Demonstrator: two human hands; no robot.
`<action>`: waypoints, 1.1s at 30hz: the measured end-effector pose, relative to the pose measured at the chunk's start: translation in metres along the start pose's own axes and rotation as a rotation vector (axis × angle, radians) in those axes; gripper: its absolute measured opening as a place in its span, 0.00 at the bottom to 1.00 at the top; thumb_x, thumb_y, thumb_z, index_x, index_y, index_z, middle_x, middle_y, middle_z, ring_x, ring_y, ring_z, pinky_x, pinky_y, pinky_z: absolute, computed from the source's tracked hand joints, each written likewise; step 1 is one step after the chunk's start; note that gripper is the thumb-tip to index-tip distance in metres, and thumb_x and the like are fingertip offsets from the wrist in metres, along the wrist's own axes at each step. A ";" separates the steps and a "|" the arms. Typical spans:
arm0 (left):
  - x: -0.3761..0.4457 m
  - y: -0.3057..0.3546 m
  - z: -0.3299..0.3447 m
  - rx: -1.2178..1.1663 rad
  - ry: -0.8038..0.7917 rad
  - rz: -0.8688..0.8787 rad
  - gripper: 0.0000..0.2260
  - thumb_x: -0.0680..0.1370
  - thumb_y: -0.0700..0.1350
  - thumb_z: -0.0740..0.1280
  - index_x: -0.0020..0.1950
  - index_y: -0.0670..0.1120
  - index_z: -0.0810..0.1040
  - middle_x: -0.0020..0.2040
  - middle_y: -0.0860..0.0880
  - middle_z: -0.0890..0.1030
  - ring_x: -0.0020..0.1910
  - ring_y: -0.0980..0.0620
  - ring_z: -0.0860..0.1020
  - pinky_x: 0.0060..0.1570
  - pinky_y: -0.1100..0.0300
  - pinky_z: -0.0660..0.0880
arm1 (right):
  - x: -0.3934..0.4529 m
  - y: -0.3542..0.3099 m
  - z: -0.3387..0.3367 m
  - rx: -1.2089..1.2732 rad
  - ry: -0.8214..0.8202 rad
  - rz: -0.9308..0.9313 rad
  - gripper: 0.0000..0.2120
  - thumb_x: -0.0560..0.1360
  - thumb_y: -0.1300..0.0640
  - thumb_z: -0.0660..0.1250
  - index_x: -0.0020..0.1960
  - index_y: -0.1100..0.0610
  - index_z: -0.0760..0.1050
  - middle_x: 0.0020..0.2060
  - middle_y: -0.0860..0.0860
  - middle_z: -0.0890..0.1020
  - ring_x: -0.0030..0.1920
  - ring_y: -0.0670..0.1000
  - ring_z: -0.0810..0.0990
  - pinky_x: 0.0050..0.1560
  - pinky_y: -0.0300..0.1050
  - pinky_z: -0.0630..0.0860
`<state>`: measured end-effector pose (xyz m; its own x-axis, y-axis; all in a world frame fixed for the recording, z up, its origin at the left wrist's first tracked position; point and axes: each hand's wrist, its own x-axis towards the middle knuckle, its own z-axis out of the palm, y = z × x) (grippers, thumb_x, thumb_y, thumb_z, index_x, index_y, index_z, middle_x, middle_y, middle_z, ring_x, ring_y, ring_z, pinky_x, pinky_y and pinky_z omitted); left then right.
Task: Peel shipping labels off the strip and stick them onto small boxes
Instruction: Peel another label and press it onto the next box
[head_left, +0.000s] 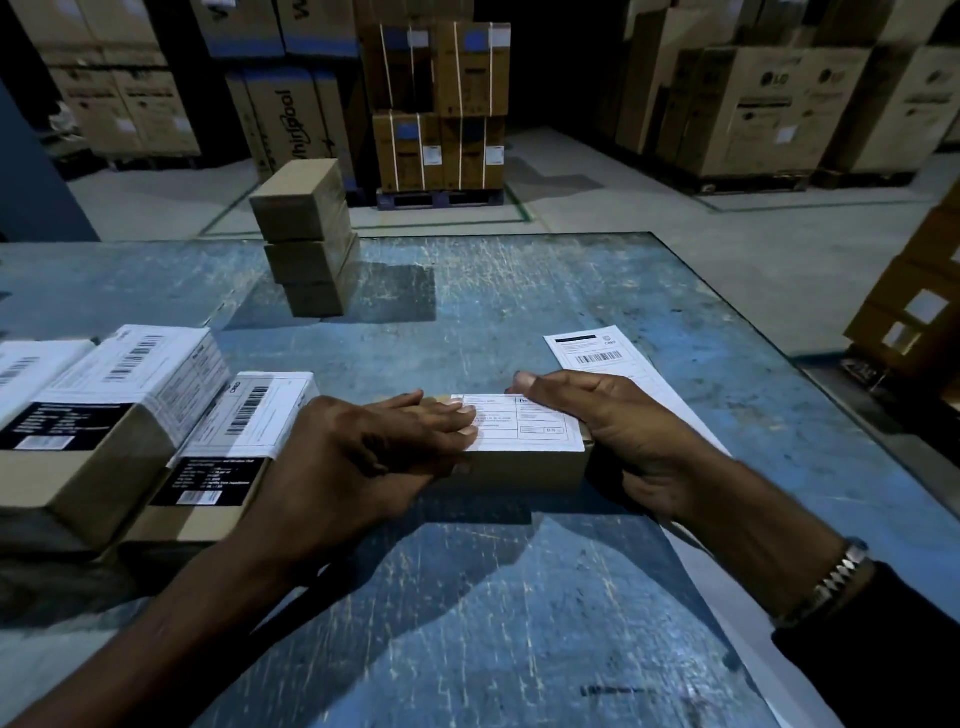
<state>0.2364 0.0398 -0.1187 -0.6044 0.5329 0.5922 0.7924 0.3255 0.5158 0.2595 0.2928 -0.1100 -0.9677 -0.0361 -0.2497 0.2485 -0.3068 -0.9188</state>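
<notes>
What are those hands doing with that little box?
A person is sticking a label onto a small box on the blue table. The left hand presses its straight fingers flat on the label, while the right hand holds the box's other end. More labels lie behind it, labelled boxes sit to the left, and a plain stack waits further back.

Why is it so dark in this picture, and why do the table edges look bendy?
In the head view the warehouse light is dim and bluish; the hands throw dark shadows on the scratched blue table, and the stack of plain boxes casts one to its right. The wide lens curves the table edges. The label under both hands shows brightest, though its print is too blurry to read.
</notes>
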 end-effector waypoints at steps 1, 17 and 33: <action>0.000 0.000 0.000 0.005 0.006 0.005 0.13 0.73 0.43 0.79 0.57 0.47 0.89 0.59 0.52 0.87 0.60 0.60 0.85 0.70 0.60 0.76 | 0.001 0.001 0.001 -0.014 0.008 -0.016 0.12 0.76 0.58 0.77 0.55 0.65 0.86 0.54 0.63 0.89 0.59 0.60 0.88 0.69 0.53 0.80; 0.002 0.018 -0.001 0.050 -0.145 0.027 0.27 0.75 0.46 0.80 0.73 0.46 0.79 0.72 0.55 0.80 0.72 0.57 0.77 0.71 0.55 0.74 | -0.005 0.000 -0.004 -0.128 -0.102 -0.030 0.14 0.67 0.61 0.81 0.51 0.58 0.83 0.51 0.61 0.88 0.48 0.55 0.87 0.51 0.47 0.82; 0.008 0.021 0.025 -0.013 0.064 -0.174 0.11 0.83 0.51 0.71 0.63 0.50 0.87 0.63 0.58 0.85 0.63 0.64 0.82 0.64 0.60 0.80 | -0.002 0.002 -0.010 -0.145 -0.197 -0.023 0.18 0.80 0.57 0.72 0.65 0.67 0.81 0.59 0.62 0.87 0.57 0.56 0.86 0.61 0.45 0.81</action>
<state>0.2502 0.0705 -0.1180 -0.7366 0.4181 0.5315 0.6746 0.3984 0.6215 0.2627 0.3019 -0.1139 -0.9593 -0.2199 -0.1772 0.2166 -0.1702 -0.9613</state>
